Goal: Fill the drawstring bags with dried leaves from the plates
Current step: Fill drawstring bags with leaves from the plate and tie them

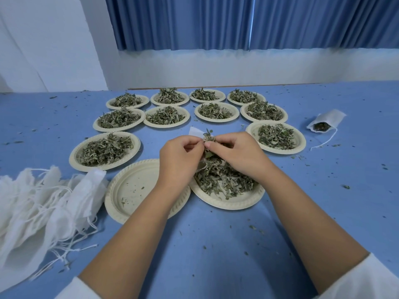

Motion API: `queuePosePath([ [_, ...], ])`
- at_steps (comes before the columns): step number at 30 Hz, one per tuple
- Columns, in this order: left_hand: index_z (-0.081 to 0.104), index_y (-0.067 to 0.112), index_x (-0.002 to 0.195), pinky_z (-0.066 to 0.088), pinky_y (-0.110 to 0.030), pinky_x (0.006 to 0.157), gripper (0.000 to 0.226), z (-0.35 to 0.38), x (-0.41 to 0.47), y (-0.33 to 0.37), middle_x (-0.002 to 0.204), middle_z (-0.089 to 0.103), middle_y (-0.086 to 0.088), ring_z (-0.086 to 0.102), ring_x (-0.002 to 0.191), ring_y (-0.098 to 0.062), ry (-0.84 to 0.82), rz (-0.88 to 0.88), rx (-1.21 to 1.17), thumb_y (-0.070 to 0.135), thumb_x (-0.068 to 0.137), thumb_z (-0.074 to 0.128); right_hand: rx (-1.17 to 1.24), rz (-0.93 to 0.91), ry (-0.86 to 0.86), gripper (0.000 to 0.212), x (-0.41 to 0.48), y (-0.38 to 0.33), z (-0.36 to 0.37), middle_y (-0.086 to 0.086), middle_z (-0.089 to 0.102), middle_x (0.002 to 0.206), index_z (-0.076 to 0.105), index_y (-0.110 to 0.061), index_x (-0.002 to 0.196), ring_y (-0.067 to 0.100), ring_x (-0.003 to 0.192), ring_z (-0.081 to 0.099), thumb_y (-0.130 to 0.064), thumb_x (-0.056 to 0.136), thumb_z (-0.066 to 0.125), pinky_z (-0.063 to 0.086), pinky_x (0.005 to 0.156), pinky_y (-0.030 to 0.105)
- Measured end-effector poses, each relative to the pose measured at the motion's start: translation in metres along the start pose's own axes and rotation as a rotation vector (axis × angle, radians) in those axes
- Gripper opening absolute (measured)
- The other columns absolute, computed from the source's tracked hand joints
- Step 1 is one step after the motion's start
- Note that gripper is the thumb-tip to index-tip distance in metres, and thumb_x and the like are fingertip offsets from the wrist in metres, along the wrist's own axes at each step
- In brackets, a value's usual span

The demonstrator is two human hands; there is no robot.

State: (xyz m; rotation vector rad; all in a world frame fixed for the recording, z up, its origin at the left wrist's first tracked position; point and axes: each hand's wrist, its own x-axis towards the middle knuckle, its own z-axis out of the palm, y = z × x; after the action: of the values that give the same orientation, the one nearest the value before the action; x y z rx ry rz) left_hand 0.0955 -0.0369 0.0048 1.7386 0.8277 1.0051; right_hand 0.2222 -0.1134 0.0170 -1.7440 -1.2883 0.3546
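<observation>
My left hand (180, 157) grips a white drawstring bag (195, 132), mostly hidden behind my fingers, above the near plate (233, 201) that holds a heap of dried leaves (222, 178). My right hand (236, 151) pinches a tuft of dried leaves (208, 137) at the bag's mouth. To the left of that plate lies an almost bare plate (133, 188) with a few crumbs. A pile of white drawstring bags (41, 203) lies at the left. A filled bag (323, 123) lies on its side at the right, its string trailing.
Several more plates of dried leaves (166, 115) stand in rows across the blue table (216, 244), from the left (105, 149) to the right (276, 137). Leaf crumbs are scattered over the tabletop. Blue curtains (237, 22) hang behind the table.
</observation>
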Motion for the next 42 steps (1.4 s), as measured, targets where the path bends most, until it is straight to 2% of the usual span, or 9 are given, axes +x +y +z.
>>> queuePosePath([
  [3, 0.071, 0.032, 0.073, 0.053, -0.019, 0.063, 0.024, 0.0, -0.001, 0.001, 0.067, 0.072, 0.012, 0.067, 0.063, -0.002, -0.012, 0.008, -0.007, 0.015, 0.089, 0.066, 0.017, 0.04, 0.039, 0.017, 0.001, 0.001, 0.0, -0.012, 0.074, 0.08, 0.078, -0.022, 0.103, 0.002, 0.057, 0.06, -0.027, 0.09, 0.068, 0.045, 0.059, 0.019],
  [6, 0.074, 0.029, 0.079, 0.058, -0.041, 0.084, 0.018, 0.0, -0.001, 0.002, 0.073, 0.074, 0.006, 0.071, 0.078, -0.015, -0.017, 0.011, -0.026, 0.017, 0.09, 0.066, 0.027, 0.077, 0.063, 0.023, 0.003, 0.005, 0.0, -0.009, 0.074, 0.094, 0.076, -0.018, 0.108, -0.006, 0.067, 0.056, -0.023, 0.086, 0.073, 0.042, 0.071, 0.014],
  [9, 0.072, 0.033, 0.076, 0.057, -0.046, 0.086, 0.021, 0.001, -0.002, 0.003, 0.073, 0.073, 0.007, 0.071, 0.08, -0.019, -0.02, -0.002, -0.061, 0.018, 0.09, 0.068, 0.009, 0.072, 0.132, 0.027, 0.004, 0.007, 0.001, -0.015, 0.064, 0.08, 0.073, -0.023, 0.105, -0.011, 0.054, 0.048, -0.023, 0.078, 0.08, 0.038, 0.061, 0.009],
  [14, 0.073, 0.032, 0.078, 0.059, -0.041, 0.08, 0.019, 0.002, -0.002, 0.003, 0.071, 0.073, 0.007, 0.069, 0.074, -0.017, -0.03, 0.0, -0.092, 0.018, 0.089, 0.069, -0.117, 0.012, 0.222, 0.017, 0.005, 0.008, 0.004, -0.011, 0.056, 0.066, 0.068, -0.02, 0.081, -0.003, 0.056, 0.048, -0.017, 0.072, 0.083, 0.037, 0.054, 0.012],
  [19, 0.075, 0.018, 0.092, 0.056, -0.04, 0.074, 0.007, 0.004, -0.001, -0.002, 0.078, 0.071, 0.0, 0.064, 0.072, -0.015, -0.082, -0.013, -0.092, 0.017, 0.09, 0.068, -0.191, -0.07, 0.125, 0.012, 0.002, 0.008, 0.005, -0.021, 0.06, 0.065, 0.074, -0.023, 0.083, -0.012, 0.059, 0.053, -0.012, 0.077, 0.076, 0.036, 0.059, 0.006],
  [25, 0.071, 0.03, 0.079, 0.053, -0.02, 0.065, 0.019, -0.001, 0.002, -0.003, 0.066, 0.07, 0.009, 0.062, 0.065, -0.008, -0.034, -0.056, -0.144, 0.016, 0.092, 0.066, 0.236, 0.135, -0.103, 0.036, 0.003, 0.004, -0.009, -0.025, 0.066, 0.062, 0.071, -0.035, 0.095, -0.01, 0.061, 0.061, -0.005, 0.091, 0.052, 0.051, 0.068, 0.011],
  [31, 0.075, 0.022, 0.085, 0.057, -0.029, 0.075, 0.015, -0.003, 0.004, 0.0, 0.078, 0.071, -0.007, 0.063, 0.072, -0.015, -0.086, -0.164, -0.308, 0.015, 0.093, 0.065, 0.487, 0.187, -0.012, 0.025, 0.004, 0.008, -0.009, 0.001, 0.076, 0.09, 0.069, -0.016, 0.097, 0.012, 0.081, 0.072, -0.003, 0.078, 0.077, 0.057, 0.069, 0.02],
  [36, 0.076, 0.022, 0.076, 0.045, -0.032, 0.067, 0.026, -0.004, 0.003, 0.005, 0.073, 0.06, -0.008, 0.054, 0.069, -0.017, -0.155, -0.217, -0.432, 0.014, 0.095, 0.061, 0.572, 0.272, -0.029, 0.044, 0.006, 0.011, -0.008, 0.002, 0.069, 0.095, 0.067, -0.014, 0.109, 0.007, 0.079, 0.067, -0.017, 0.069, 0.084, 0.052, 0.067, 0.019],
  [42, 0.077, 0.023, 0.075, 0.045, -0.025, 0.06, 0.026, -0.006, 0.004, 0.004, 0.068, 0.063, -0.001, 0.053, 0.059, -0.01, -0.168, -0.223, -0.45, 0.013, 0.094, 0.063, 0.522, 0.29, -0.169, 0.019, 0.007, 0.012, -0.005, -0.001, 0.073, 0.094, 0.076, -0.014, 0.099, 0.009, 0.078, 0.062, -0.024, 0.083, 0.075, 0.052, 0.068, 0.019],
])
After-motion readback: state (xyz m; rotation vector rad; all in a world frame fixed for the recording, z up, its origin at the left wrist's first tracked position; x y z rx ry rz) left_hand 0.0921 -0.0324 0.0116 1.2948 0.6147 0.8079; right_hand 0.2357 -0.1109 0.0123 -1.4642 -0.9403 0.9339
